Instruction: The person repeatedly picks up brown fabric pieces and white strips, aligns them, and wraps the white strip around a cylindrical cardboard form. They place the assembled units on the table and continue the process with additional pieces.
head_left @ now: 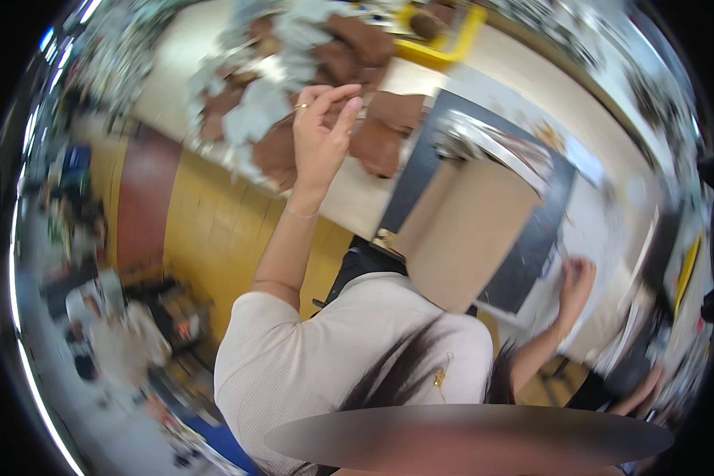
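Note:
My left hand (pixel 324 131) is raised over the table's left part, beside brown leather-like pieces (pixel 385 135). Its thumb and forefinger are bent toward each other with a small gap, and nothing shows between them. Low at the right, my right hand (pixel 577 284) is by the edge of a dark board (pixel 504 289), fingers curled together. Whatever they may pinch is too blurred to make out. Between my hands a tan sheet (pixel 472 226) lies on the board and hangs over the front edge toward my lap. A shiny silver strip (pixel 496 143) lies along its far end.
Brown pieces and pale grey sheets (pixel 258 111) are heaped at the far left of the table. Behind them stands a yellow tray (pixel 440 51). Small golden bits (pixel 551 136) lie beyond the board. Another person (pixel 127 333) sits at the lower left.

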Action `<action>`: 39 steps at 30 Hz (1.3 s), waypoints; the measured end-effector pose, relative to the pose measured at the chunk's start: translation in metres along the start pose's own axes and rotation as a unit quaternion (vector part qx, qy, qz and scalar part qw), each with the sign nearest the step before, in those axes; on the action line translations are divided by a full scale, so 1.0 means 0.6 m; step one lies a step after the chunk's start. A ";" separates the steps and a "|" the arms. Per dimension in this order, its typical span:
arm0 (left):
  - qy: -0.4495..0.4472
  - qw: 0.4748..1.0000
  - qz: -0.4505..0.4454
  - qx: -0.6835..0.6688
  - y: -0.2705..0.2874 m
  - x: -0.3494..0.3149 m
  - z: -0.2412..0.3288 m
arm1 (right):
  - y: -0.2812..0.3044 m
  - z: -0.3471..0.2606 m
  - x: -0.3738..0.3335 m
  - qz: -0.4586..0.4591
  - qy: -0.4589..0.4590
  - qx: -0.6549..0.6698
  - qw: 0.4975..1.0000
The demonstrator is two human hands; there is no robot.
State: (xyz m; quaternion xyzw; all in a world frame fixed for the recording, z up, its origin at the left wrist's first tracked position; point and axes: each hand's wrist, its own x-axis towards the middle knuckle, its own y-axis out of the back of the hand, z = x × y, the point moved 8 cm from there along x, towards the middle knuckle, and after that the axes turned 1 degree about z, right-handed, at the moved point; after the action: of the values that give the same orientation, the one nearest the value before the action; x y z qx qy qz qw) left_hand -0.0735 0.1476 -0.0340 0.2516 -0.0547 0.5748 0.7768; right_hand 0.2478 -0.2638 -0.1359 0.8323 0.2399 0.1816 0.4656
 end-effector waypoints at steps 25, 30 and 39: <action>0.376 0.906 0.095 0.169 0.394 0.222 -0.480 | 0.047 -0.071 0.010 0.046 -0.060 0.185 0.980; 0.394 0.910 0.116 0.062 0.414 0.222 -0.495 | 0.053 -0.066 0.002 0.050 -0.060 0.189 0.979; 0.289 0.911 0.215 -0.200 0.519 0.236 -0.434 | 0.045 -0.087 0.008 0.034 -0.129 0.248 0.960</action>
State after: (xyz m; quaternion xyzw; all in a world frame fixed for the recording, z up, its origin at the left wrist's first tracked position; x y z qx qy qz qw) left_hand -0.3661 0.4548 -0.1049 -0.1036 0.0053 0.7525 0.6504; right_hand 0.2305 -0.2374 -0.0859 0.9457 0.1864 0.0230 0.2653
